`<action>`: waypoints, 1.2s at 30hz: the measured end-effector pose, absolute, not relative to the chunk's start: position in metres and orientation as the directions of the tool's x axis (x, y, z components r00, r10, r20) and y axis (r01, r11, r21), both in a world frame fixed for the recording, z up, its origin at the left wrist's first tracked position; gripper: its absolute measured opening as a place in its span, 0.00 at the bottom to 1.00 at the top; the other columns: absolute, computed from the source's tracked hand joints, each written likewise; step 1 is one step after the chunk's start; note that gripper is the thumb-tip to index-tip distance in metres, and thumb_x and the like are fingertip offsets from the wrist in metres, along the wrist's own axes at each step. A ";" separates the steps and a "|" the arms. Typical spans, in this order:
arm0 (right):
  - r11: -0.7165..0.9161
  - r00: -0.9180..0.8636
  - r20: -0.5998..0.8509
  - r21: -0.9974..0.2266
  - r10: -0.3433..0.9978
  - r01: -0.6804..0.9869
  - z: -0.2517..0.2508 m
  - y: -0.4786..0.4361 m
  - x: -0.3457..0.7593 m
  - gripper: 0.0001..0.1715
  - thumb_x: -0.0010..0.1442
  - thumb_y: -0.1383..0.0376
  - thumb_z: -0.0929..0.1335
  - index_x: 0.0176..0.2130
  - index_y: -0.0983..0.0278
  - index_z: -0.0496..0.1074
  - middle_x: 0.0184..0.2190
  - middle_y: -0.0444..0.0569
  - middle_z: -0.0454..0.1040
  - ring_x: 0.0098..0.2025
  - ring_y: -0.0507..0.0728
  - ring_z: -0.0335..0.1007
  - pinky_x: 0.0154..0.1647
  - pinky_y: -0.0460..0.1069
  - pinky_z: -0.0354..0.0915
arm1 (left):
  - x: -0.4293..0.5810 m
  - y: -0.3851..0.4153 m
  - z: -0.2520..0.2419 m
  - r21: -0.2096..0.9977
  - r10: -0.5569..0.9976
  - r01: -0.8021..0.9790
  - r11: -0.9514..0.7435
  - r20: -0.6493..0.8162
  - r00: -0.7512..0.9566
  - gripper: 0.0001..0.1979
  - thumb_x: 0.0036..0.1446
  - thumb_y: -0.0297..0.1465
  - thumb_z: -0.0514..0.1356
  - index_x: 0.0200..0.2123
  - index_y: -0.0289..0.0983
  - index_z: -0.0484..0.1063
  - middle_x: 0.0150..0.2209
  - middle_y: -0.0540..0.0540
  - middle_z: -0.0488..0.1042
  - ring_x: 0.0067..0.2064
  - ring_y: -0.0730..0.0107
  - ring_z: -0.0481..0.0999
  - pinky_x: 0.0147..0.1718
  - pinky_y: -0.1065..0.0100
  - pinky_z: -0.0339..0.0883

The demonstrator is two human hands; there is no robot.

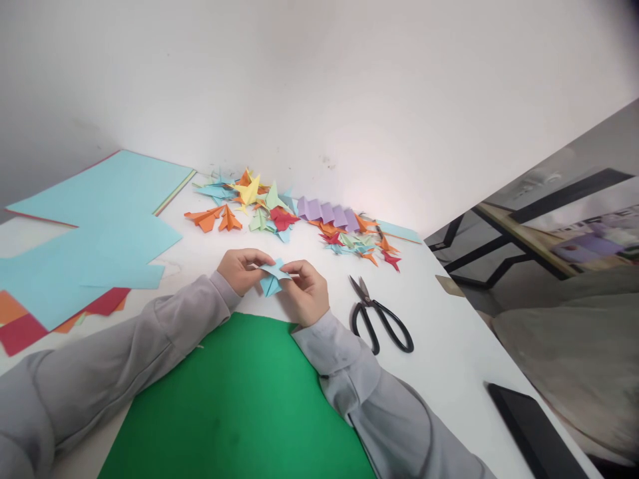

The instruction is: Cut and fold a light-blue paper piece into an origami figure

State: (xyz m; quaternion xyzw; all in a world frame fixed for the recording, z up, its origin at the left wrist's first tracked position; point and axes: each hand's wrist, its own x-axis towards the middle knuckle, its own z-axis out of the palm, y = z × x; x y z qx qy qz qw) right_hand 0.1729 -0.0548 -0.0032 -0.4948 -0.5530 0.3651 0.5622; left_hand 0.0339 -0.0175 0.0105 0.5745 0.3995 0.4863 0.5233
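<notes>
Between my two hands is a small piece of light blue folded paper [272,285], with creased layers and a pointed lower part. My left hand [241,271] pinches its left end between thumb and fingers. On the other end, my right hand [306,290] is closed in a similar pinch. Both hands are just beyond the far edge of a green sheet [239,399], over the white table. Black-handled scissors [369,305] lie with their blades slightly apart to the right of my right hand.
Folded paper figures [249,193] in several colours lie along the wall, beside a purple pleated strip [327,213]. Light blue sheets [104,193] overlap at the left, with red paper [22,332] below. A black phone-like device [534,432] rests near the table's right edge.
</notes>
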 end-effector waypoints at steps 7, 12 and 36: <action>0.276 0.176 0.315 -0.937 0.933 0.216 -0.002 -0.055 0.175 0.05 0.43 0.65 0.69 0.26 0.62 0.71 0.25 0.44 0.72 0.29 0.53 0.66 0.34 0.50 0.62 | 0.035 -0.017 0.010 0.990 0.977 -0.066 -0.124 0.133 0.168 0.11 0.29 0.29 0.67 0.20 0.33 0.70 0.23 0.47 0.73 0.27 0.72 0.72 0.24 0.71 0.67; 0.225 0.173 0.257 -0.957 0.951 0.182 -0.003 -0.055 0.175 0.06 0.44 0.63 0.70 0.25 0.63 0.70 0.22 0.44 0.71 0.24 0.52 0.63 0.28 0.48 0.61 | 0.033 -0.018 0.009 0.994 0.974 -0.005 -0.107 0.106 0.199 0.10 0.31 0.30 0.67 0.20 0.32 0.71 0.20 0.48 0.72 0.21 0.74 0.69 0.20 0.71 0.64; 0.259 0.084 0.271 -0.957 0.959 0.129 -0.002 -0.054 0.172 0.06 0.45 0.64 0.68 0.27 0.62 0.66 0.23 0.42 0.68 0.25 0.51 0.63 0.27 0.47 0.60 | 0.035 -0.018 0.008 0.986 0.967 -0.082 -0.145 0.159 0.199 0.16 0.28 0.31 0.69 0.24 0.33 0.70 0.22 0.48 0.74 0.24 0.72 0.72 0.22 0.71 0.67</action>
